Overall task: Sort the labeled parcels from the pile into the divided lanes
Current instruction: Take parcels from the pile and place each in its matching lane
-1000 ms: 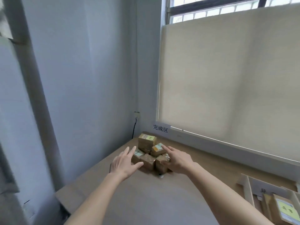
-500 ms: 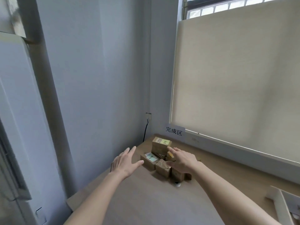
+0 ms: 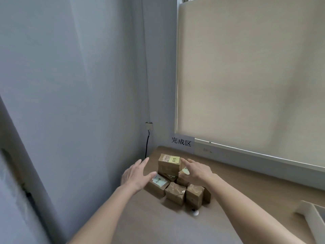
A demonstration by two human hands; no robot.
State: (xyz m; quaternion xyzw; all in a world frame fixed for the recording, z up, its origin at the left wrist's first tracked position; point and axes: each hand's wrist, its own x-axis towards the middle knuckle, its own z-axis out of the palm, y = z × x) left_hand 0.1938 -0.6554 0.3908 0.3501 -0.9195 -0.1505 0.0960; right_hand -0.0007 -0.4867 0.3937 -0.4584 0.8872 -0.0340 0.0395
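Reaching for parcels (image 3: 175, 184) on worktop (image 3: 158, 222): left hand (image 3: 136, 175) fingers spread, empty; right hand (image 3: 195, 170) touching pile. Likely light, stiff; grasp opposite sides.

Cardboard parcels (image 3: 175, 180): about seven, piled. Hands: two. Paper sign (image 3: 182, 144): one. White divider tray (image 3: 314, 219): one.

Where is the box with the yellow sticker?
The box with the yellow sticker sits at the back of the parcel pile on the table, just below the white sign, between the left hand and right hand.
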